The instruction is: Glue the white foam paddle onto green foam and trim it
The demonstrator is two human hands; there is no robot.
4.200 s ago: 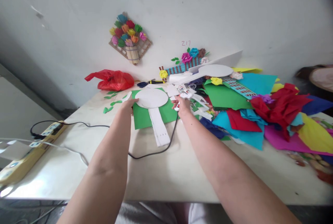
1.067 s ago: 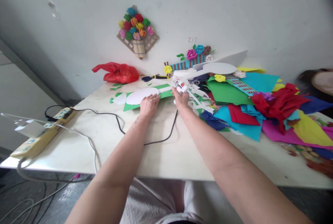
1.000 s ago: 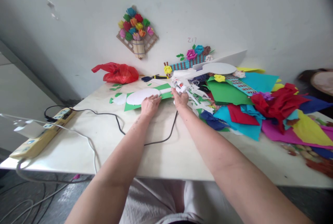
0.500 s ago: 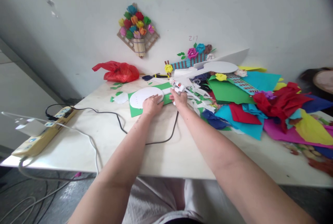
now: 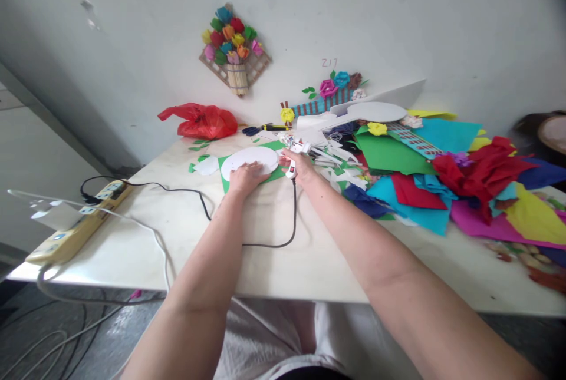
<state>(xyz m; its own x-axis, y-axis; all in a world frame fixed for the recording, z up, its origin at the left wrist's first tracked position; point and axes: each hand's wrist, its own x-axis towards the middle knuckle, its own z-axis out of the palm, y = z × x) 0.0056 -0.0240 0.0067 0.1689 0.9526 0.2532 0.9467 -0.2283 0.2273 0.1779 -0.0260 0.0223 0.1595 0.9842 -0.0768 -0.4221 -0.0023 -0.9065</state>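
My left hand (image 5: 246, 178) lies flat on a white rounded cutout (image 5: 239, 159), fingers stretched out. The cutout rests on a green sheet (image 5: 224, 182), which shows around its edges. My right hand (image 5: 301, 167) is wrapped round the handle of a white glue gun (image 5: 291, 169) with a red switch. Its nozzle end points away to the left, over the right end of the green sheet; whether it touches anything is too small to tell. A black cord (image 5: 295, 215) hangs from the handle and curves left across the table behind my left forearm.
A yellow power strip (image 5: 73, 233) with a white plug-in adapter stands at the left edge. Behind lie a red plastic bag (image 5: 207, 122), scissors (image 5: 252, 131) and a yellow-black cutter (image 5: 276, 128). White scraps (image 5: 347, 177) and coloured paper (image 5: 402, 215) cover the right side.
My right hand has tilted the glue gun and shifted slightly left, so its handle and switch now show. My left hand has slid a little left on the cutout.
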